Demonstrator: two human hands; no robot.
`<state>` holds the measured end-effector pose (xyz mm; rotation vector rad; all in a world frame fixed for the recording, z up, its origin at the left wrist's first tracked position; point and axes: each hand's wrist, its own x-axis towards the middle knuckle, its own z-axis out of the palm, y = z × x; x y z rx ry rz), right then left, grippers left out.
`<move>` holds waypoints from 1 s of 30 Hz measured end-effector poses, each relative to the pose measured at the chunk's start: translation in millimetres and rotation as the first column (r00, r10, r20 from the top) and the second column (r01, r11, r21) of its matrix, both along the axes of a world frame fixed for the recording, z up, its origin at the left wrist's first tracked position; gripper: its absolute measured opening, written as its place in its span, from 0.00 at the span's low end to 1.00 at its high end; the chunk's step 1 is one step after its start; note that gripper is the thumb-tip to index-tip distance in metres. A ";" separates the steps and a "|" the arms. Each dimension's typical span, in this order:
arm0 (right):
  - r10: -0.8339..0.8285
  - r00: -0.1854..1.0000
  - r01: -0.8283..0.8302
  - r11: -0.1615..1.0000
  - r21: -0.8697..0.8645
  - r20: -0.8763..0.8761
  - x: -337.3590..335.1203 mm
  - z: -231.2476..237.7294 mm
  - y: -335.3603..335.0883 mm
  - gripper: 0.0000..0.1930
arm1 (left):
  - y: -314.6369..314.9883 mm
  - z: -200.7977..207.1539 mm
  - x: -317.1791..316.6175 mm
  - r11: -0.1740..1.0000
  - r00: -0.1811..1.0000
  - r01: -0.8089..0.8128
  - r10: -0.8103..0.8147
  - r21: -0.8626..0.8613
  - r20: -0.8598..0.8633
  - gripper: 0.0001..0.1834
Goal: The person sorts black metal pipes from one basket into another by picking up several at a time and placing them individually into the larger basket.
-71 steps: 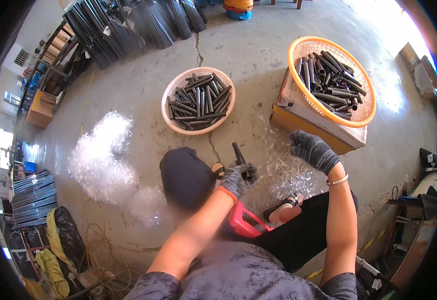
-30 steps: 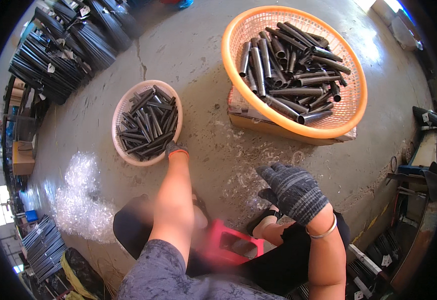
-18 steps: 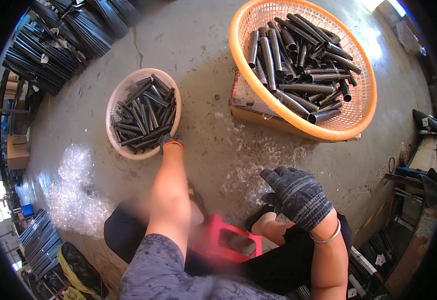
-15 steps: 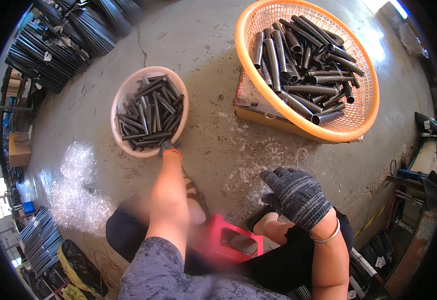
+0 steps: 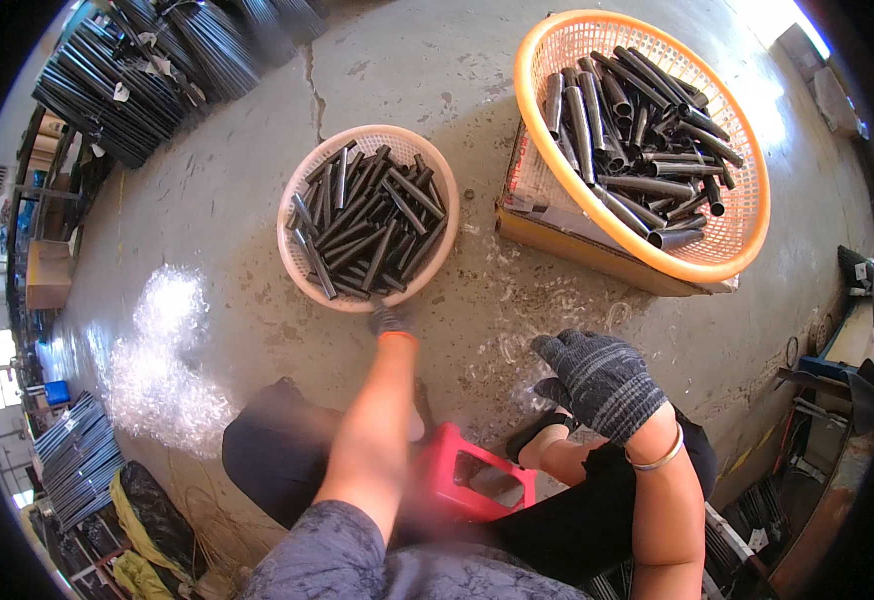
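A round pale pink basket (image 5: 292,262) on the floor holds many short dark metal tubes (image 5: 362,222). My left hand (image 5: 389,320), in a grey glove with an orange cuff, grips the near rim of this basket; its fingertips are hidden. My right hand (image 5: 602,385), in a striped dark grey glove, hovers above my right leg. Its thumb stands apart from the fingers, and no object shows between them. Ahead and to the right, a larger orange-rimmed basket (image 5: 757,235) is heaped with wider dark tubes (image 5: 647,160).
The orange basket rests tilted on a cardboard box (image 5: 577,240). A red plastic stool (image 5: 452,470) is beneath me. Clear plastic shreds (image 5: 167,370) are piled at left, with more scattered ahead. Bundles of long dark tubes (image 5: 117,95) lie far left. A crack runs along the floor.
The pink basket has shifted right, closer to the cardboard box, with my left hand at its rim. Its tubes, blurred before, appear rearranged. My right hand has barely moved.
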<state>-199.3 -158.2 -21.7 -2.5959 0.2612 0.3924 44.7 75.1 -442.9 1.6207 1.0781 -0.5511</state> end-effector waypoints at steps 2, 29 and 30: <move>-0.011 1.000 0.011 1.000 0.008 0.024 1.7 0.3 2.0 0.16 | -47.8 26.1 -19.7 0.994 0.995 -0.094 0.095 -0.060 0.012 0.30; -0.050 0.992 0.046 0.998 0.031 0.114 -19.8 11.4 -3.6 0.16 | -157.8 349.6 42.0 0.712 0.128 0.349 -0.681 0.610 0.721 0.27; -0.051 0.991 0.048 0.998 0.032 0.125 -20.7 12.1 -2.6 0.16 | -179.9 369.2 35.2 0.734 -0.145 0.237 -0.621 0.637 0.770 0.25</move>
